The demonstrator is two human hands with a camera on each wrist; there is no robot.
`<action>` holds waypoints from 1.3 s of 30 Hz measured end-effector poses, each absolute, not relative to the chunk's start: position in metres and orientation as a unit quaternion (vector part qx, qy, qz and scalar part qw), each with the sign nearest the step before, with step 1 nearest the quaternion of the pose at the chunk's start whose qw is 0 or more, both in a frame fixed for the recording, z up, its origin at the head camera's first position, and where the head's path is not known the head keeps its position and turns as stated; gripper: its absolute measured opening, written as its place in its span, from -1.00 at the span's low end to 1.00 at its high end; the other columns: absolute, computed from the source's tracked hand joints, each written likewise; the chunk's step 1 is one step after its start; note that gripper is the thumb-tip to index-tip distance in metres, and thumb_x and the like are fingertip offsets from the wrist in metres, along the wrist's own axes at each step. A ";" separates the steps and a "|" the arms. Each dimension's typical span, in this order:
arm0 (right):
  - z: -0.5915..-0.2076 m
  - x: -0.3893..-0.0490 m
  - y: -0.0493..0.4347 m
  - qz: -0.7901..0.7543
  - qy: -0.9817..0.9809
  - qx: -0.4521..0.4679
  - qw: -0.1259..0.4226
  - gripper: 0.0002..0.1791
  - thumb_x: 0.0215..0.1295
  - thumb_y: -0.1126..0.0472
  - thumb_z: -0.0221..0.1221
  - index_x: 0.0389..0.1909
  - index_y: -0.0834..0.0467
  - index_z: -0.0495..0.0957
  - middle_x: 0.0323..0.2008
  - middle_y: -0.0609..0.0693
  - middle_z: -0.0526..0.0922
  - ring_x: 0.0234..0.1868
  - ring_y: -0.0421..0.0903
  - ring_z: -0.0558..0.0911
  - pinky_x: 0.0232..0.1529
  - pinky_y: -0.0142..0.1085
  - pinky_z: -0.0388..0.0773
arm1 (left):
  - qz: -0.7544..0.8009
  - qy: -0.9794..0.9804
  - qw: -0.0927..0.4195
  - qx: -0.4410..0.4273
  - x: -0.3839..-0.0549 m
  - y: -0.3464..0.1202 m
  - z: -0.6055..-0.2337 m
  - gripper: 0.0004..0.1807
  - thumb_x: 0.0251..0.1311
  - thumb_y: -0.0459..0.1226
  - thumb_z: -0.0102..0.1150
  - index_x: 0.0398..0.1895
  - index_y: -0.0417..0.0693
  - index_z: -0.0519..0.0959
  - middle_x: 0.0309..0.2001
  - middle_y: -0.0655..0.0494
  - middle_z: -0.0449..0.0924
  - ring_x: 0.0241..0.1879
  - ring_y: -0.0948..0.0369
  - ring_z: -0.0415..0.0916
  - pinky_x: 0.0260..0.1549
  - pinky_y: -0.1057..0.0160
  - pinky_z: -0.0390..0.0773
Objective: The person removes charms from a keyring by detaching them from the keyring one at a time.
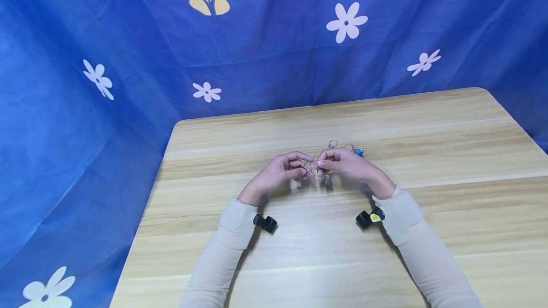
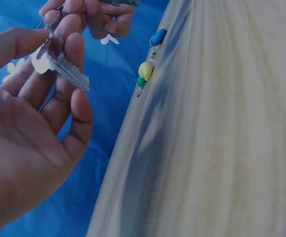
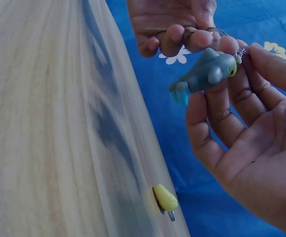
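One ring [image 1: 313, 166] is above the bench [image 1: 299, 270], pinched by left hand [image 1: 282, 170] beside a key [image 2: 72, 73] and by right hand [image 1: 347, 163] beside a toy [image 3: 204, 74]; it should be light, stiff, slippery, best taken at edge

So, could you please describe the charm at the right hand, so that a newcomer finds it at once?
Start at the wooden table and look just above it, to the right hand. There hangs the charm, grey-blue with a bright light-blue end. Its neighbours, a blue charm and a yellow charm, lie on the table; only this one is held up.
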State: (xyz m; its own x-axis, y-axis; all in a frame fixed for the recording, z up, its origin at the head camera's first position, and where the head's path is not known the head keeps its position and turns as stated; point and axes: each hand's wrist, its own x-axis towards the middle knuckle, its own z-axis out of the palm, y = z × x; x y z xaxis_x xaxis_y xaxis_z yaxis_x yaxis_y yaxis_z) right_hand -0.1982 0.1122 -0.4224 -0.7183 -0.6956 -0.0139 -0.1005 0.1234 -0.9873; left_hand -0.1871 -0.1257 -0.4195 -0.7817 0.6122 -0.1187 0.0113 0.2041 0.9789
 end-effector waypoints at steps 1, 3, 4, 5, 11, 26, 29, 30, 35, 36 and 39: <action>-0.422 -0.198 0.112 -0.600 0.708 -0.280 0.247 -0.76 0.44 0.26 0.00 -0.22 0.40 0.50 -0.36 -0.01 0.64 -0.26 -0.16 0.64 -0.05 -0.25 0.62 | 0.594 0.733 0.253 0.214 -0.187 -0.125 -0.419 -0.58 0.25 -0.47 0.04 0.19 -0.31 0.39 -0.09 -0.25 0.63 -0.02 -0.19 0.57 0.04 0.01 0.58; -0.421 -0.198 0.112 -0.600 0.709 -0.280 0.242 -0.77 0.43 0.26 0.01 -0.23 0.40 0.50 -0.36 -0.01 0.64 -0.27 -0.16 0.64 -0.05 -0.25 0.62 | 0.591 0.735 0.254 0.213 -0.187 -0.125 -0.419 -0.59 0.25 -0.46 0.07 0.18 -0.31 0.40 -0.15 -0.14 0.64 -0.03 -0.19 0.56 0.02 0.05 0.59; -0.421 -0.198 0.112 -0.599 0.710 -0.281 0.241 -0.77 0.43 0.27 0.01 -0.23 0.40 0.50 -0.37 -0.02 0.64 -0.27 -0.17 0.64 -0.05 -0.25 0.62 | 0.589 0.738 0.252 0.210 -0.187 -0.125 -0.419 -0.59 0.24 -0.45 0.10 0.17 -0.31 0.41 -0.18 -0.07 0.64 -0.04 -0.19 0.55 0.01 0.08 0.60; -0.421 -0.198 0.111 -0.599 0.709 -0.282 0.240 -0.77 0.43 0.27 0.01 -0.24 0.40 0.50 -0.37 -0.03 0.65 -0.27 -0.17 0.64 -0.05 -0.25 0.62 | 0.585 0.743 0.250 0.207 -0.187 -0.125 -0.419 -0.59 0.22 -0.44 0.13 0.15 -0.29 0.42 -0.22 0.00 0.64 -0.06 -0.19 0.55 -0.02 0.13 0.61; -0.422 -0.196 0.109 -0.600 0.707 -0.286 0.241 -0.76 0.43 0.26 0.01 -0.25 0.39 0.51 -0.40 -0.08 0.65 -0.28 -0.14 0.64 -0.09 -0.26 0.63 | 0.576 0.761 0.234 0.188 -0.187 -0.125 -0.420 -0.61 0.17 -0.37 0.23 0.09 -0.21 0.49 -0.32 0.17 0.63 -0.12 -0.20 0.54 -0.13 0.31 0.57; -0.418 -0.194 0.108 -0.597 0.710 -0.286 0.239 -0.77 0.44 0.27 0.00 -0.25 0.38 0.51 -0.36 -0.01 0.64 -0.22 0.13 0.64 -0.08 -0.20 0.63 | 0.562 0.780 0.216 0.174 -0.188 -0.126 -0.419 -0.63 0.15 -0.33 0.24 0.04 -0.22 0.52 -0.13 -0.06 0.68 -0.14 0.08 0.62 -0.07 0.28 0.57; -0.418 -0.194 0.108 -0.596 0.712 -0.284 0.239 -0.77 0.44 0.26 0.00 -0.25 0.38 0.51 -0.36 0.00 0.64 -0.21 0.15 0.64 -0.08 -0.20 0.63 | 0.552 0.786 0.211 0.181 -0.188 -0.126 -0.418 -0.63 0.17 -0.30 0.24 0.06 -0.20 0.54 -0.03 -0.11 0.65 -0.16 0.24 0.60 -0.03 0.27 0.57; -0.418 -0.194 0.108 -0.595 0.713 -0.285 0.238 -0.77 0.45 0.26 0.00 -0.25 0.37 0.51 -0.36 0.00 0.64 -0.21 0.14 0.64 -0.08 -0.20 0.63 | 0.550 0.787 0.210 0.185 -0.188 -0.126 -0.418 -0.62 0.17 -0.30 0.24 0.06 -0.20 0.54 -0.01 -0.11 0.65 -0.15 0.27 0.59 -0.01 0.26 0.56; -0.419 -0.196 0.110 -0.597 0.714 -0.282 0.232 -0.77 0.45 0.24 0.01 -0.25 0.35 0.52 -0.36 -0.05 0.65 -0.23 0.02 0.65 -0.08 -0.19 0.63 | 0.542 0.787 0.222 0.196 -0.188 -0.127 -0.417 -0.61 0.21 -0.30 0.20 0.11 -0.19 0.53 0.04 -0.11 0.63 -0.07 0.22 0.59 0.07 0.24 0.53; -0.419 -0.196 0.110 -0.598 0.714 -0.282 0.230 -0.77 0.45 0.24 0.01 -0.25 0.35 0.52 -0.36 -0.05 0.65 -0.24 -0.01 0.65 -0.08 -0.20 0.63 | 0.540 0.786 0.225 0.197 -0.188 -0.128 -0.417 -0.60 0.22 -0.30 0.18 0.13 -0.20 0.52 0.03 -0.12 0.63 -0.06 0.21 0.59 0.09 0.23 0.53; -0.418 -0.197 0.110 -0.599 0.715 -0.280 0.226 -0.77 0.44 0.24 0.01 -0.25 0.35 0.52 -0.36 -0.03 0.65 -0.24 0.01 0.66 -0.08 -0.22 0.64 | 0.536 0.786 0.230 0.205 -0.188 -0.128 -0.416 -0.60 0.24 -0.31 0.13 0.15 -0.21 0.50 0.01 -0.18 0.63 -0.06 0.20 0.59 0.12 0.22 0.51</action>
State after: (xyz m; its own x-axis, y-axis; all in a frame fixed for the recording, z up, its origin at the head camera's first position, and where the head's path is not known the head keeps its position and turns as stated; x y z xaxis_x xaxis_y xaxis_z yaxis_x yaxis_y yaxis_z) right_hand -0.1968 0.1103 -0.4180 -0.7415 -0.6708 0.0125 -0.1301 0.1255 -0.9835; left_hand -0.1884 -0.1282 -0.4156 -0.8100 0.5692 -0.1410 0.0758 0.3401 0.9373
